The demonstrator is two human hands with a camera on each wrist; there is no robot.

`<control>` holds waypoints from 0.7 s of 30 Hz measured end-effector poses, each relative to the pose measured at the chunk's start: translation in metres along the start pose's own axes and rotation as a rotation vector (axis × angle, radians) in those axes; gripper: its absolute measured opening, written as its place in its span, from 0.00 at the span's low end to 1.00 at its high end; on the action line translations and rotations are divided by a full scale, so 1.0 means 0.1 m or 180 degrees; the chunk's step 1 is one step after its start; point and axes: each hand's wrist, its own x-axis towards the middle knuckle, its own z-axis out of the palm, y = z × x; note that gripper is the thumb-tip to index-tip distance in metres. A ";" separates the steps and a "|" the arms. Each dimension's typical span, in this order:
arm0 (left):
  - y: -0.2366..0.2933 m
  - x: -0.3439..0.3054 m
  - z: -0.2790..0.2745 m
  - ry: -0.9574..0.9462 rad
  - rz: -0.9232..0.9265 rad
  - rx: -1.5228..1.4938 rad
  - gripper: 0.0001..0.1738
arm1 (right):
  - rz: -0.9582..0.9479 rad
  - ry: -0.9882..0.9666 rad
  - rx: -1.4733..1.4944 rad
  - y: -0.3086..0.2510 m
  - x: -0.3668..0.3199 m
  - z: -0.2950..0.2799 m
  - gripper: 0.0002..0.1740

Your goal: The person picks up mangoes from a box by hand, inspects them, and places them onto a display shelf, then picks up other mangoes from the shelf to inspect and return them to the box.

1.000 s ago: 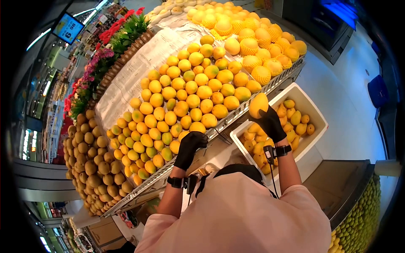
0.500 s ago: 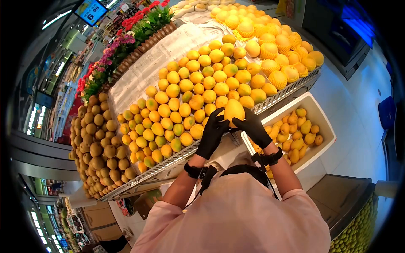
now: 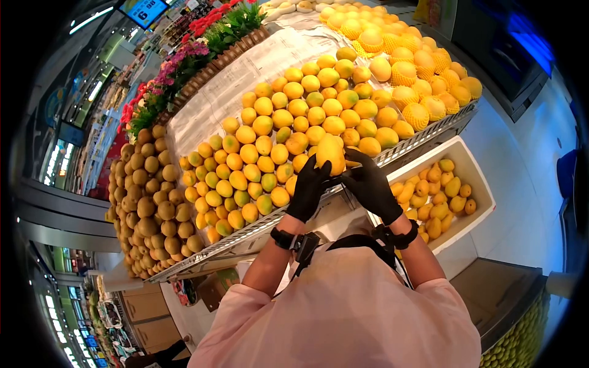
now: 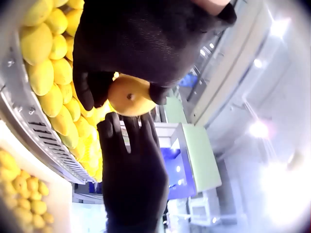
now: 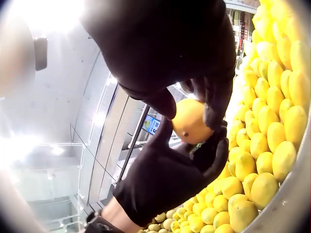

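Note:
A yellow mango (image 3: 330,154) is held up between both black-gloved hands, above the front edge of the sloping mango display (image 3: 264,141). My left hand (image 3: 308,190) grips its left side, fingers and thumb bent around it. From the other side my right hand (image 3: 374,189) holds it too; the right wrist view shows that thumb and fingers pinching the mango (image 5: 191,121). One end of the fruit, with a small dark stem spot, faces the wrist cameras. Parts of its sides are hidden behind the gloves.
A white box (image 3: 477,178) of smaller yellow mangoes stands low at the right. A metal grille edge (image 3: 245,228) borders the display. Brown round fruit (image 3: 147,208) is heaped at the left, and netted yellow fruit (image 3: 416,115) lies at the back right. Flowers (image 3: 178,64) line the far side.
The right hand has carried the mango left from above the white box to the display. The left hand has come off the display edge and joined it on the mango.

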 end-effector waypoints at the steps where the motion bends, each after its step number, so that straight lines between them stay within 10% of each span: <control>1: 0.00 0.02 -0.12 -0.0230 -0.0243 -0.0692 0.33 | 0.0224 -0.0100 0.0388 -0.03 0.03 -0.06 0.27; 2: -0.03 0.03 -0.20 -0.0457 -0.0482 -0.1384 0.34 | 0.0453 -0.0204 0.0777 -0.02 0.04 -0.12 0.26; 6: 0.17 -0.14 -0.14 -0.0138 0.1608 0.3795 0.37 | 0.0549 -0.0263 0.0878 0.06 0.07 -0.27 0.20; 11: 0.18 -0.16 -0.14 -0.0300 0.1680 0.3804 0.35 | 0.0539 -0.0501 0.0919 0.02 0.10 -0.25 0.23; 17: 0.05 -0.03 -0.31 -0.1146 0.0635 0.1641 0.29 | 0.0862 -0.1042 0.0738 -0.10 0.17 -0.26 0.26; 18: 0.00 -0.02 -0.32 -0.1232 -0.1076 -0.0731 0.29 | 0.0854 -0.1057 0.0750 -0.11 0.16 -0.24 0.26; 21: -0.10 -0.05 -0.39 -0.1136 -0.1270 -0.0735 0.34 | 0.0824 -0.0978 0.0743 -0.08 0.14 -0.24 0.25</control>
